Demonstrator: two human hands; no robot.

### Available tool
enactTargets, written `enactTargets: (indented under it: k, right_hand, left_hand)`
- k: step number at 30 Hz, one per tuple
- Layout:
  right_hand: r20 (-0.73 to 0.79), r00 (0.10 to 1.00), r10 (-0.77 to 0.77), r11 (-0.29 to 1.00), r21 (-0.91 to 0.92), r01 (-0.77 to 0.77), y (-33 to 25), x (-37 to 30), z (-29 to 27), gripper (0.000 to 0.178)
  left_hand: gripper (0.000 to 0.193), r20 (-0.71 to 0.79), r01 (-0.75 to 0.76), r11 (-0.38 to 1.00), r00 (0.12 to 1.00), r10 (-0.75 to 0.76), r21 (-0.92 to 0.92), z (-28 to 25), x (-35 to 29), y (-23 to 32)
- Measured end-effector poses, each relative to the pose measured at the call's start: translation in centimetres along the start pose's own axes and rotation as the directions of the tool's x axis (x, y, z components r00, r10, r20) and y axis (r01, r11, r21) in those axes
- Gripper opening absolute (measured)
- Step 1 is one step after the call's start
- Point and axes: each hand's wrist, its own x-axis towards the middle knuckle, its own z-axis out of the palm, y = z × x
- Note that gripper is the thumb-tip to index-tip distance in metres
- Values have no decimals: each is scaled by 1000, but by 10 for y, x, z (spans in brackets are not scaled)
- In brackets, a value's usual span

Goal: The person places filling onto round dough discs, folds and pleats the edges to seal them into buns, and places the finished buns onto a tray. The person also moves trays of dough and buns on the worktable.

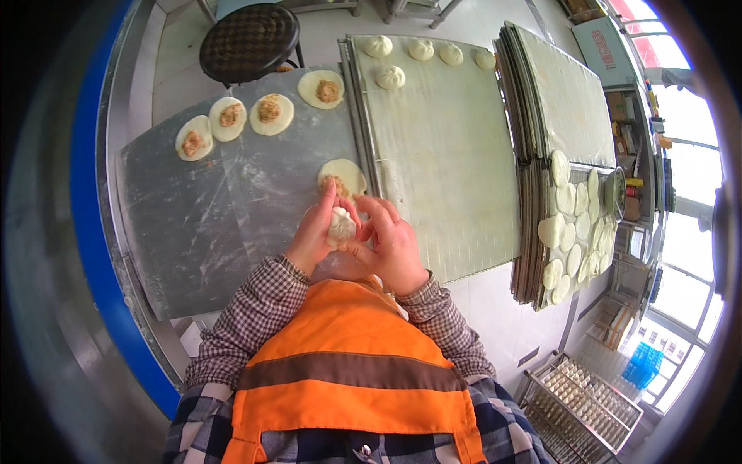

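Observation:
A white pleated bun rests in my left hand, whose fingers curl round it. My right hand meets it from the other side, thumb and bent fingers closed at the bun's edge; the exact pinch is partly hidden. Just beyond my hands, a round dough wrapper with orange-brown filling lies on the grey, flour-dusted worktop, partly covered by my left fingers. Farther off lie more filled wrappers: one near the tray, another left of it, and two at the far left.
Right of the worktop, a lined tray carries several finished buns along its far end. Beyond it stands a tall stack of trays, with many flat dough rounds nearby. A round stool stands past the worktop; a rack sits lower right.

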Motion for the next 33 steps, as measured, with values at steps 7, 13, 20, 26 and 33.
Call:
enactTargets:
  k: [7,13,20,26,33]
  right_hand:
    - [-196,970,-143,987,-97,126,77,63,-67,51]
    - [-256,961,-100,915,-404,-13,163,192,-128,47]
    - [-227,967,-114,848,-529,-24,168,216,-129,62]
    - [25,995,-94,876,-472,94,144,243,-77,57]
    - [-185,956,-227,890,-439,126,171,224,-42,46]
  left_hand:
    - [48,53,-380,817,916,398,434,37,56,20]
    - [62,-56,129,-90,821,568,988,-33,56,26]
    - [53,-259,265,58,837,481,963,-27,70,21]
    - [43,-204,130,183,853,481,975,-21,80,21]
    - [33,70,-42,-66,848,526,997,-35,74,-3]
